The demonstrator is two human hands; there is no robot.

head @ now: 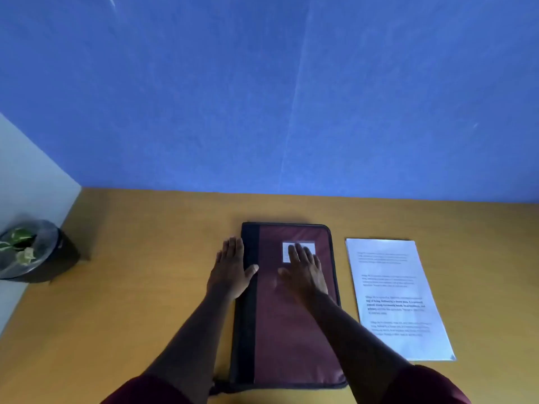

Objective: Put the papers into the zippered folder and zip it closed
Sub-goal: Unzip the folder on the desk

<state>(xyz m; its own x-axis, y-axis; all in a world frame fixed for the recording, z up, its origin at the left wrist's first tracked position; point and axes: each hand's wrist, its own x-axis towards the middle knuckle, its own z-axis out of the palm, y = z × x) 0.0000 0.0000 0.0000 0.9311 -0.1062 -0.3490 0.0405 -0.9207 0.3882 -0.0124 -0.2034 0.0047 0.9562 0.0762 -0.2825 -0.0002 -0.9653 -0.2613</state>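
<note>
A maroon zippered folder (pixel 291 330) with a black spine and black edging lies closed and flat on the wooden table, with a white label near its top. My left hand (pixel 230 269) rests flat at the folder's left edge, its thumb on the black spine. My right hand (pixel 304 271) lies flat on the cover, fingers spread over part of the label. A stack of white printed papers (pixel 399 295) lies on the table just right of the folder, apart from both hands.
The yellow-brown table (pixel 131 301) meets a blue wall (pixel 291 97) at the back. At the far left a dark pot (pixel 35 255) with a small green plant stands by a white side panel.
</note>
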